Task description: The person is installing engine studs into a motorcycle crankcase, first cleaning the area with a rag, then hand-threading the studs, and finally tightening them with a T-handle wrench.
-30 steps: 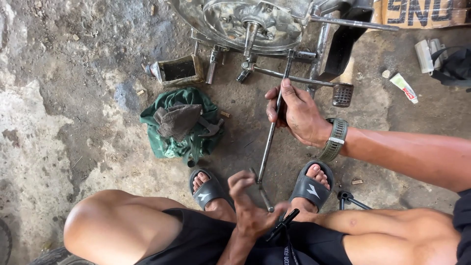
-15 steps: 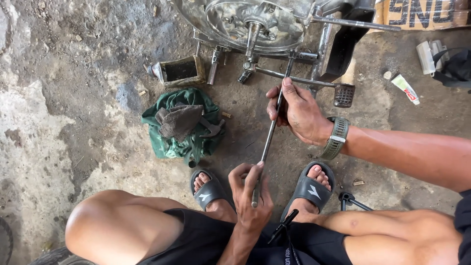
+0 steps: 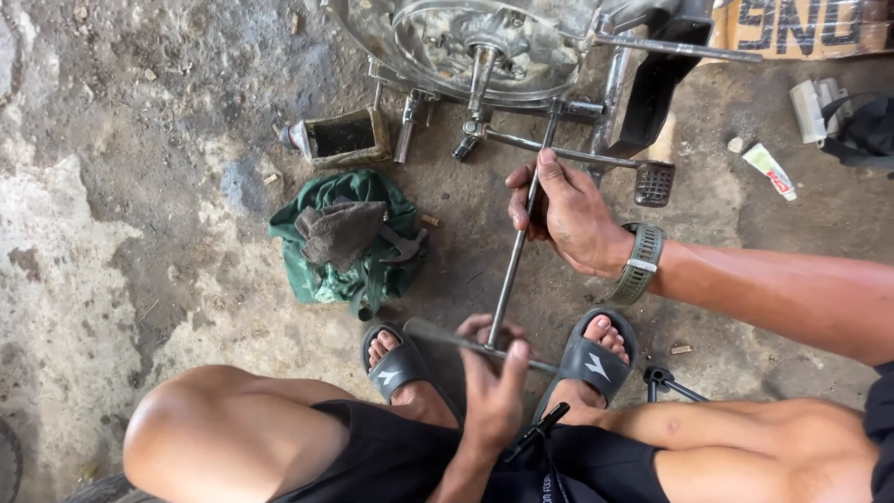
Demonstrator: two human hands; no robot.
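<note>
Squatting there, the person's left hand point(image 3: 494, 387) now clamps the crossbar of that long steel T-handle wrench point(image 3: 515, 250) it was only reaching for, right hand point(image 3: 563, 216) wrapped around the shaft near the chrome engine casing point(image 3: 484, 42).

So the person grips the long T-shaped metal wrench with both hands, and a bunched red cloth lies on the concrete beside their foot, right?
Not quite: the head view shows the cloth is green, not red. The rest holds: the right hand grips the shaft of the T-shaped wrench, the left hand its crossbar.
</note>
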